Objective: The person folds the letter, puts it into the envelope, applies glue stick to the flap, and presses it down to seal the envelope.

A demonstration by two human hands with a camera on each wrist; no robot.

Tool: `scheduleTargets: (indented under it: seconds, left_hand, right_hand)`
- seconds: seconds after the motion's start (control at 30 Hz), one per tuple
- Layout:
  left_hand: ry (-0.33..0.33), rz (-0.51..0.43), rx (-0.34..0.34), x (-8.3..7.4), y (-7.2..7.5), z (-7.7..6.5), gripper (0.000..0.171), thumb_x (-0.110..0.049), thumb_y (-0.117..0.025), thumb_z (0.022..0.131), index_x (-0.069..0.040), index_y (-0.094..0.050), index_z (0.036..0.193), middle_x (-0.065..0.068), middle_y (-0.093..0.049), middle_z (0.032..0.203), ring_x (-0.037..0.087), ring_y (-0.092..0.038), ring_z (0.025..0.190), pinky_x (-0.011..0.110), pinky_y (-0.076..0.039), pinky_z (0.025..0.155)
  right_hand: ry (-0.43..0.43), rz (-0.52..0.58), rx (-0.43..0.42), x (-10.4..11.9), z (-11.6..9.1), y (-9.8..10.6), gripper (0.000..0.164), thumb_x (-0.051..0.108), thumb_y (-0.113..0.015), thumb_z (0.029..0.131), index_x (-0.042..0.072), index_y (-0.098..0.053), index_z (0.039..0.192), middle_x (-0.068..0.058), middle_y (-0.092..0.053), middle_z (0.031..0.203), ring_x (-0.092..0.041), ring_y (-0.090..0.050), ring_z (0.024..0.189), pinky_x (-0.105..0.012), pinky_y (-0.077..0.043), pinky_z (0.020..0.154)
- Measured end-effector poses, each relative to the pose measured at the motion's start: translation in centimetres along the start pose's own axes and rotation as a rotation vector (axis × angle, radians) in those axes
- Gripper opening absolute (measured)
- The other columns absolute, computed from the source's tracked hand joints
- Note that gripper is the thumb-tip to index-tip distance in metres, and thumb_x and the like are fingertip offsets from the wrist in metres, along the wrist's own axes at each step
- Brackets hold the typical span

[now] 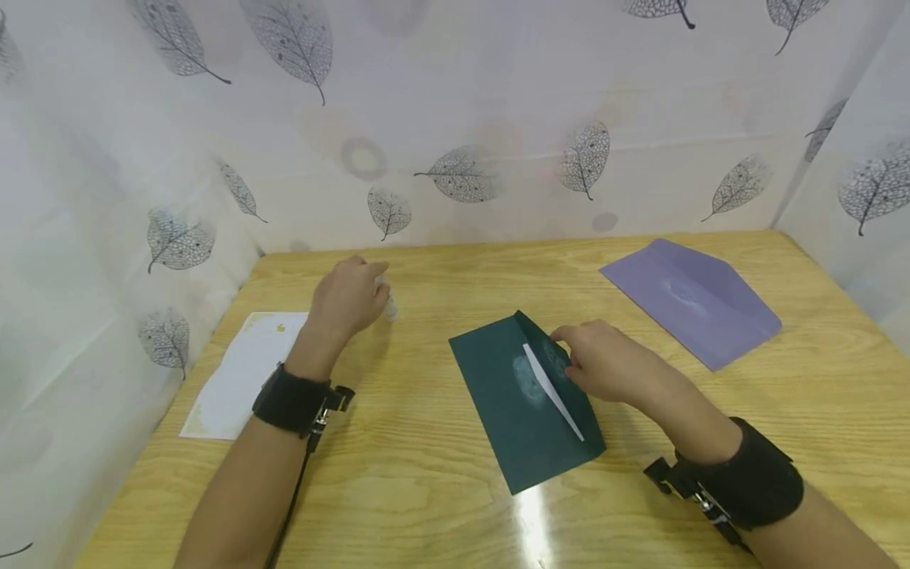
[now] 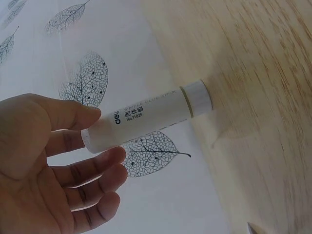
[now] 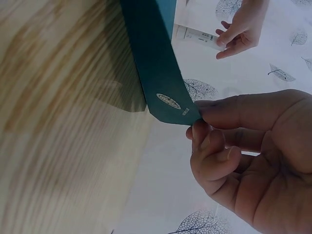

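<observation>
Two narrow pinches show: the left hand (image 1: 348, 299) holds the top of a white cylindrical glue stick (image 2: 146, 122), near upright at the yellowish wooden tabletop (image 1: 398, 482); the right hand (image 1: 604, 362) grips the flap edge of a dark green paper envelope (image 1: 501, 419) lying there. Best to square the stick's base so it cannot topple, and pinch the flap lightly against creasing.

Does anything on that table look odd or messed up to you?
Yes, mildly: the green envelope has a cloudy pale patch, and the purple envelope has a similar mark. They interrupt otherwise plain surfaces, though I can't tell smear from print. Nothing looks spilled or torn.
</observation>
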State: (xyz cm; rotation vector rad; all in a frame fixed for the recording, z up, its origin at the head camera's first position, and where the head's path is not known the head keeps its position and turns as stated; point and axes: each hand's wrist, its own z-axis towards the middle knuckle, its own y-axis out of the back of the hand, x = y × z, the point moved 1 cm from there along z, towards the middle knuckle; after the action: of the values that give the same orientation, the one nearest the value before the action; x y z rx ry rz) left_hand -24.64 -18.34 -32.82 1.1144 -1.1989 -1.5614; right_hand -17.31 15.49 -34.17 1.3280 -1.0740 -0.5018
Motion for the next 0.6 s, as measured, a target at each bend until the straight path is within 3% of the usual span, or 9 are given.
scheduleTargets:
  seconds: [0.3, 0.43, 0.6]
  left_hand:
    - [0.002, 0.055, -0.044, -0.4, 0.3, -0.2, 0.048, -0.034, -0.059, 0.098, -0.004, -0.058, 0.136, 0.025, -0.057, 0.134, 0.043, -0.052, 0.124, 0.057, -0.048, 0.097]
    - [-0.013, 0.085, -0.094, -1.3, 0.7, -0.5, 0.047, -0.035, -0.06, 0.098, -0.005, -0.06, 0.134, 0.022, -0.059, 0.132, 0.042, -0.054, 0.12, 0.055, -0.052, 0.092]
    - [-0.113, 0.119, -0.177, -3.1, 1.0, -1.1, 0.044, -0.035, -0.064, 0.096, -0.006, -0.065, 0.129, 0.019, -0.064, 0.123, 0.039, -0.058, 0.113, 0.052, -0.054, 0.084]
  right_hand:
    - [-0.008, -0.006, -0.004, 0.0, 0.1, 0.0, 0.046, -0.006, -0.065, 0.085, -0.009, -0.058, 0.13, 0.001, -0.057, 0.066, -0.012, -0.049, 0.058, -0.026, -0.045, 0.056]
    - [-0.01, -0.004, -0.005, 0.1, 0.2, 0.0, 0.046, -0.006, -0.065, 0.085, -0.009, -0.058, 0.13, 0.001, -0.057, 0.066, -0.012, -0.049, 0.058, -0.026, -0.045, 0.056]
    - [-0.006, -0.005, -0.01, 0.1, 0.2, 0.0, 0.046, -0.007, -0.065, 0.085, -0.009, -0.058, 0.13, 0.0, -0.057, 0.067, -0.012, -0.049, 0.059, -0.026, -0.045, 0.056]
